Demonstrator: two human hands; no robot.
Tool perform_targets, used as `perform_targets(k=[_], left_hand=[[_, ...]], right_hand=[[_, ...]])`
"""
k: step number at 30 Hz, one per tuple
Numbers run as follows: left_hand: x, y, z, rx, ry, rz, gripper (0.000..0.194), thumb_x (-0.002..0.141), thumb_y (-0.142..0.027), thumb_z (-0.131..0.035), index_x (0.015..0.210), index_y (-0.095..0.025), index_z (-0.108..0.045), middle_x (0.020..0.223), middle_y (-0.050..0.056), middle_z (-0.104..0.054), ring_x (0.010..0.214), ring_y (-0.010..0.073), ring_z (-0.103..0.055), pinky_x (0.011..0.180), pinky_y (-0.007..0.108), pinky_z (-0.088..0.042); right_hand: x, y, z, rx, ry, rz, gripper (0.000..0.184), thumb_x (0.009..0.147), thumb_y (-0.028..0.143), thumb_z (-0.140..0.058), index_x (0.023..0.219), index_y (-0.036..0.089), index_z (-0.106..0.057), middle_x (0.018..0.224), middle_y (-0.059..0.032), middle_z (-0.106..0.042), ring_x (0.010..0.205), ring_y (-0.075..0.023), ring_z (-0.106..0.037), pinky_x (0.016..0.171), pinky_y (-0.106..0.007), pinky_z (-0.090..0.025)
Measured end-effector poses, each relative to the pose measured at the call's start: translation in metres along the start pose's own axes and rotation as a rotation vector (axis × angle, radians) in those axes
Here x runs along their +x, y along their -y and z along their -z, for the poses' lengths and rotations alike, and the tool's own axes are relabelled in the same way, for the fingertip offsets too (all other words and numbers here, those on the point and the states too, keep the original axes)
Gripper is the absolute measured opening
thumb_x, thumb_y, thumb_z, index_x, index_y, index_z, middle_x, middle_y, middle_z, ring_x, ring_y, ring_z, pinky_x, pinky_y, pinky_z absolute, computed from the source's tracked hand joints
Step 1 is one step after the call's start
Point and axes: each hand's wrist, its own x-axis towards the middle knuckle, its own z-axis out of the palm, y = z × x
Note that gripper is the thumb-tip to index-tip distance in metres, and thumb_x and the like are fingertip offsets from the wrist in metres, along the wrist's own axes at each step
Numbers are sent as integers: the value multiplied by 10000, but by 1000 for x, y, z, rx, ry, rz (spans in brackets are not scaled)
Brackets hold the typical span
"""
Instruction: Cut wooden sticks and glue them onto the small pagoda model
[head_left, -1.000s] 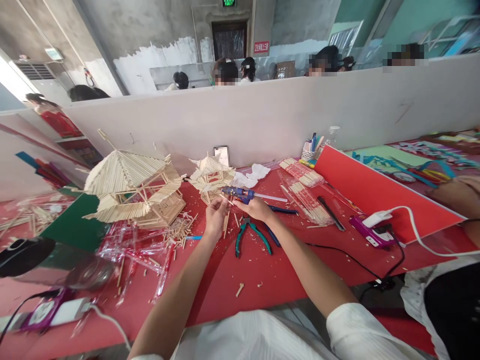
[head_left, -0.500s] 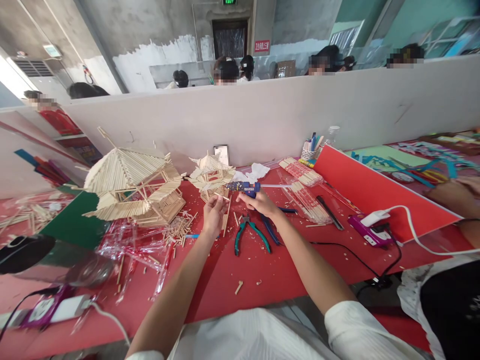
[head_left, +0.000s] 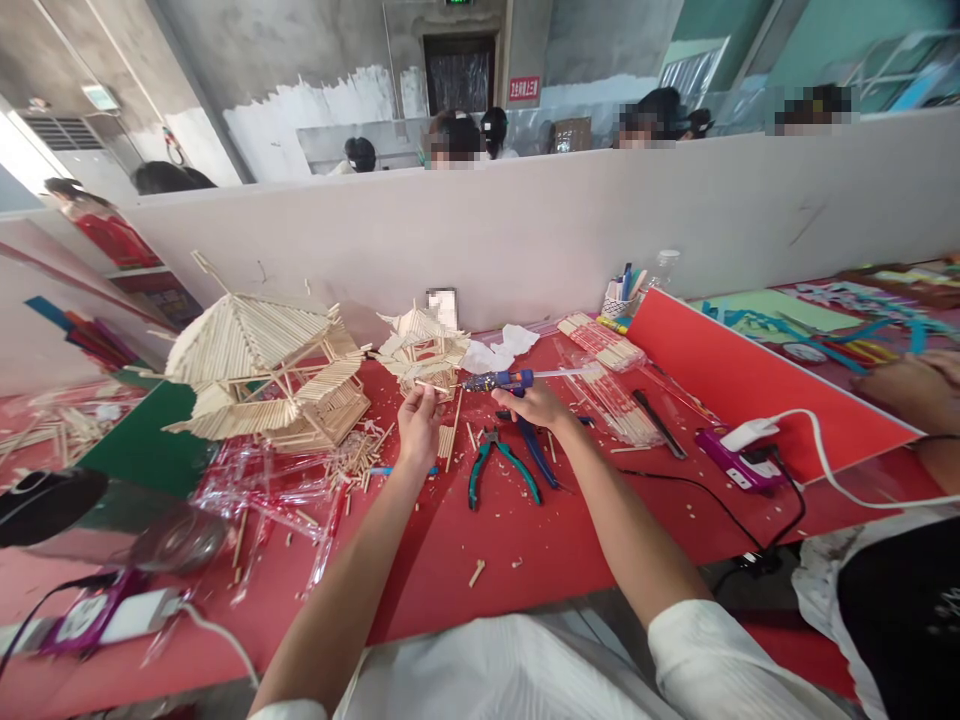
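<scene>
Now my right grip [head_left: 534, 406], closed around the hot-glue gun [head_left: 501, 381], has drawn it rightward off the short wooden stick [head_left: 433, 388] pinched in my left grip [head_left: 418, 422], before the smaller stick pavilion [head_left: 417, 328]; the gluing seems paused.

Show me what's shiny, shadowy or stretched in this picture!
Head view: glare on the wrappers; head view: a shadow on the table beside the left forearm; head view, left edge: the bottle looks stretched, likely by the lens; head view, middle: the glue gun looks fairly sharp.
</scene>
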Motion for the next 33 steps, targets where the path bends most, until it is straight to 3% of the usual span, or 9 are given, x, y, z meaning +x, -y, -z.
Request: perform_targets(k=[7, 16, 23, 33], left_hand=[[-1, 0, -1, 15, 16, -20, 300, 691, -365, -862, 759, -167, -647, 787, -10, -613, 736, 78, -571, 660, 169, -446], [0, 1, 0, 49, 15, -28, 289, 715, -374, -839, 775, -175, -639, 779, -23, -604, 695, 72, -543, 655, 185, -421], [1, 2, 1, 40, 12, -30, 301, 688, -368, -858, 776, -177, -642, 766, -32, -591, 685, 69, -535, 657, 191, -419], [1, 3, 2, 63, 4, -42, 305, 692, -376, -857, 788, -176, -649, 783, -29, -601, 687, 66, -544, 652, 181, -430]], right_hand=[[-1, 4, 1, -134, 15, 7, 526, 851, 685, -531, 614, 215, -555, 492, 5, -550, 565, -180, -583, 604, -276, -408], [0, 4, 2, -128, 20, 21, 552, 836, 705, -542, 563, 226, -523, 434, 18, -503, 497, -168, -538, 565, -280, -397], [-1, 10, 3, -127, 21, 24, 523, 851, 677, -544, 588, 225, -552, 492, -6, -545, 593, -198, -582, 592, -290, -403], [-1, 7, 5, -67, 40, 25, 486, 839, 679, -567, 705, 216, -631, 524, 10, -580, 541, -181, -578, 586, -287, -414]])
